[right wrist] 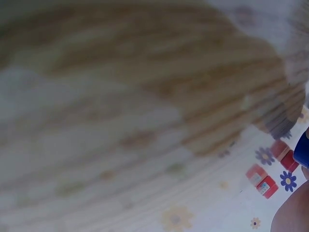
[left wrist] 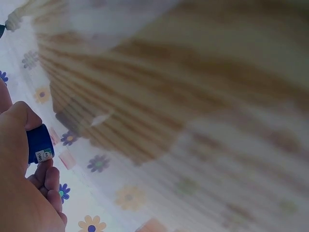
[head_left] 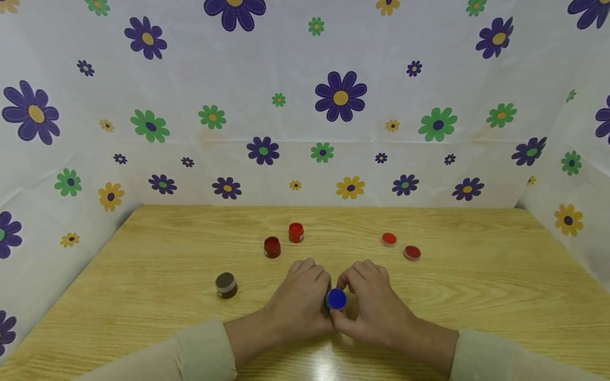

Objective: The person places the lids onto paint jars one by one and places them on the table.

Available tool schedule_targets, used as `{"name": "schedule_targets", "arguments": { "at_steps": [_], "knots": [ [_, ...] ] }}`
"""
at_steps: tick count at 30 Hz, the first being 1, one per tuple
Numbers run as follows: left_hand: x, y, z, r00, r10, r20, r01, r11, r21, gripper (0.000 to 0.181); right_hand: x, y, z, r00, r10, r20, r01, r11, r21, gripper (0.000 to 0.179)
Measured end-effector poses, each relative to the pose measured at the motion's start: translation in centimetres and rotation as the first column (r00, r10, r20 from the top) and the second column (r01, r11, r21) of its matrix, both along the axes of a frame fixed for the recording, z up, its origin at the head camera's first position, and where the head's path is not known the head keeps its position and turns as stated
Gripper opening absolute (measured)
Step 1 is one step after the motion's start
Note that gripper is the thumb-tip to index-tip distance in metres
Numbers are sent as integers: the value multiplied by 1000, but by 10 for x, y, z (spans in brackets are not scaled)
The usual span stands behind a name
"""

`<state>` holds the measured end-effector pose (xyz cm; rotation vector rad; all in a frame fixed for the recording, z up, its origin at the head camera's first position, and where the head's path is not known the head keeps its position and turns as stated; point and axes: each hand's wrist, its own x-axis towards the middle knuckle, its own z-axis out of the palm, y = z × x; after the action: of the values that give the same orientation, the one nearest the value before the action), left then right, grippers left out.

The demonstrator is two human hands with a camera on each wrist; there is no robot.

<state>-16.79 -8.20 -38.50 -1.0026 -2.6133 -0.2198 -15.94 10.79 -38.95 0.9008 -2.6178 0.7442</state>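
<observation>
A small blue paint jar [head_left: 337, 299] is between my two hands near the table's front. My left hand [head_left: 299, 302] grips the jar's body from the left. The thumb and forefinger of my right hand [head_left: 374, 304] pinch the blue top from the other side. In the left wrist view, fingers wrap the blue jar [left wrist: 39, 142], and a small white label shows on its side. At the right edge of the right wrist view, part of the blue jar [right wrist: 302, 152] appears beside some fingers.
Two uncovered jars, dark red [head_left: 272, 247] and bright red [head_left: 296, 233], stand beyond my left hand. Their bright red lid [head_left: 388, 239] and dark red lid [head_left: 412, 253] lie at back right. A brown, lidded jar [head_left: 226, 286] stands left. Flowered cloth [head_left: 286, 69] encloses the wooden table [head_left: 476, 296].
</observation>
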Motion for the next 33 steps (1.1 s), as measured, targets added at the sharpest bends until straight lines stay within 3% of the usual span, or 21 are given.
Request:
{"name": "schedule_targets", "arguments": {
  "at_steps": [12, 17, 22, 33],
  "knots": [
    [0, 2, 1, 1000, -15, -10, 15, 999, -44, 35, -1, 1, 2, 1000, 16, 2, -16, 999, 36, 32],
    [0, 1, -1, 998, -20, -57, 18, 999, -45, 35, 0, 1, 2, 992, 3, -128, 10, 995, 95, 33],
    [0, 1, -3, 995, -24, -98, 20, 999, -42, 36, -2, 0, -1, 955, -7, -298, 53, 988, 146, 37],
    [-1, 2, -3, 998, 6, -61, -10, 998, -58, 38, -3, 2, 1, 942, 35, -334, 44, 973, 227, 33]
  ]
}}
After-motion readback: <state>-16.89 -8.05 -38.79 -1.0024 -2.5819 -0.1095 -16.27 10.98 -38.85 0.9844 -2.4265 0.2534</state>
